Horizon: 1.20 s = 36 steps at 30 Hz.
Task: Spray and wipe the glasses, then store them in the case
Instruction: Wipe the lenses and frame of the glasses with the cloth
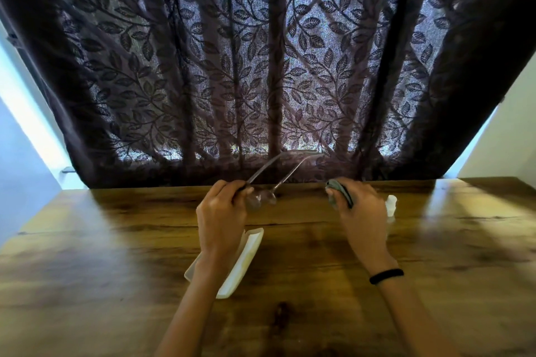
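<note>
Pinching the glasses by the frame, the left hand holds them above the wooden table, temple arms pointing away toward the leaf-patterned curtain. At three o'clock from them, the right hand is curled around a grey cloth. The open white case lies at six o'clock beneath the left wrist, and a small white spray bottle stands just beyond the right hand.

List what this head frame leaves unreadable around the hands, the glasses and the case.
- Glasses: lenses blurred, wet or dry unclear.
- Case: left hand and forearm cover part.
- Spray bottle: mostly behind right hand.
- Cloth: bunched in the fist, size unclear.
</note>
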Each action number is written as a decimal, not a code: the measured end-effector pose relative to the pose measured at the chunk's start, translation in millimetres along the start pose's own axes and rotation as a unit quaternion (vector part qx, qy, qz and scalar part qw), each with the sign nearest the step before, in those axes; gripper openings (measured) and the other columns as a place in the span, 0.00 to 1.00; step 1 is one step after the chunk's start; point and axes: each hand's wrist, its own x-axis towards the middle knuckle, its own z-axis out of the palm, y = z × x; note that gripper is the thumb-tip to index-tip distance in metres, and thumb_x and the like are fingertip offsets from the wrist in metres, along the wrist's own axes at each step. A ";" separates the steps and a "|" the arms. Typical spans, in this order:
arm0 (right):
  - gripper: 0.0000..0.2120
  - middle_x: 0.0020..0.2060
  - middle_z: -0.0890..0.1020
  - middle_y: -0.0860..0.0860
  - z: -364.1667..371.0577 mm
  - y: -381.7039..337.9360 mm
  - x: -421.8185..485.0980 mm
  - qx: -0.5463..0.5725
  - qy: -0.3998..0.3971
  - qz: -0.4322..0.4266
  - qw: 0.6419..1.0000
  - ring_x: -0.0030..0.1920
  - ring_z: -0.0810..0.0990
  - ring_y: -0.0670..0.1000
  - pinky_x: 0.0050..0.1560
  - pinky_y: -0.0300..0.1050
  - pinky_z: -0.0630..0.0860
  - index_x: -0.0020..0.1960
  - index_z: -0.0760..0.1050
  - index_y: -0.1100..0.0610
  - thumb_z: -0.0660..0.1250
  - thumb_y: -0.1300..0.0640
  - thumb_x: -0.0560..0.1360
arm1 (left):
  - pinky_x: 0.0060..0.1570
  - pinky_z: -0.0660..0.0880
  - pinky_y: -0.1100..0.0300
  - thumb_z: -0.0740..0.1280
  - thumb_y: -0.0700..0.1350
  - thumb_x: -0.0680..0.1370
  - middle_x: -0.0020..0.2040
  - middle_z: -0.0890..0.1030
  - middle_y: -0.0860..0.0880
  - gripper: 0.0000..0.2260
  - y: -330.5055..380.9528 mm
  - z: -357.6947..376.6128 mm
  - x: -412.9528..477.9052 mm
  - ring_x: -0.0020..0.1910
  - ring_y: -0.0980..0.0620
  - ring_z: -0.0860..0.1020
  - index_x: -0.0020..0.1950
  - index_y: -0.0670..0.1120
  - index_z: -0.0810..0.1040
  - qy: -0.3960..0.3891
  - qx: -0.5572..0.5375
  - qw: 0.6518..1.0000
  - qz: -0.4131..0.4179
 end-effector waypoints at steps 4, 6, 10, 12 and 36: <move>0.11 0.39 0.84 0.55 13.8 24.7 -23.9 -0.053 -0.095 0.080 0.991 0.34 0.74 0.48 0.28 0.35 0.64 0.50 0.80 0.58 0.70 0.53 0.71 | 0.30 0.72 0.69 0.74 0.38 0.69 0.35 0.80 0.46 0.05 -3.8 -1.3 1.2 0.28 0.56 0.75 0.43 0.39 0.82 0.020 -0.013 0.999 -0.022; 0.15 0.44 0.84 0.53 19.9 34.3 -35.3 -0.061 -0.187 0.130 0.972 0.40 0.79 0.49 0.33 0.39 0.71 0.54 0.78 0.56 0.69 0.49 0.71 | 0.31 0.72 0.73 0.74 0.38 0.68 0.35 0.80 0.47 0.06 -4.2 -0.8 1.2 0.29 0.56 0.75 0.43 0.39 0.82 0.029 -0.026 0.999 -0.032; 0.17 0.41 0.82 0.51 28.2 41.0 -43.6 -0.084 -0.361 0.186 0.910 0.44 0.80 0.51 0.39 0.42 0.72 0.51 0.78 0.55 0.65 0.43 0.73 | 0.33 0.74 0.68 0.74 0.39 0.68 0.34 0.80 0.48 0.06 -2.8 1.2 -0.2 0.29 0.57 0.75 0.43 0.40 0.82 0.037 -0.055 0.996 -0.052; 0.16 0.38 0.81 0.52 29.3 37.0 -38.3 -0.078 -0.331 0.173 0.924 0.42 0.80 0.52 0.38 0.43 0.73 0.51 0.78 0.57 0.63 0.45 0.75 | 0.32 0.76 0.63 0.74 0.40 0.68 0.34 0.80 0.48 0.07 -2.0 2.3 -1.0 0.30 0.54 0.77 0.44 0.40 0.82 0.035 -0.070 0.995 -0.068; 0.10 0.48 0.83 0.55 47.1 11.1 -0.5 0.055 -0.103 -0.052 0.992 0.44 0.78 0.49 0.41 0.30 0.68 0.55 0.79 0.59 0.64 0.66 0.75 | 0.38 0.78 0.59 0.73 0.39 0.69 0.39 0.83 0.48 0.07 5.2 10.2 -6.3 0.37 0.54 0.81 0.46 0.43 0.82 -0.023 -0.146 0.982 -0.117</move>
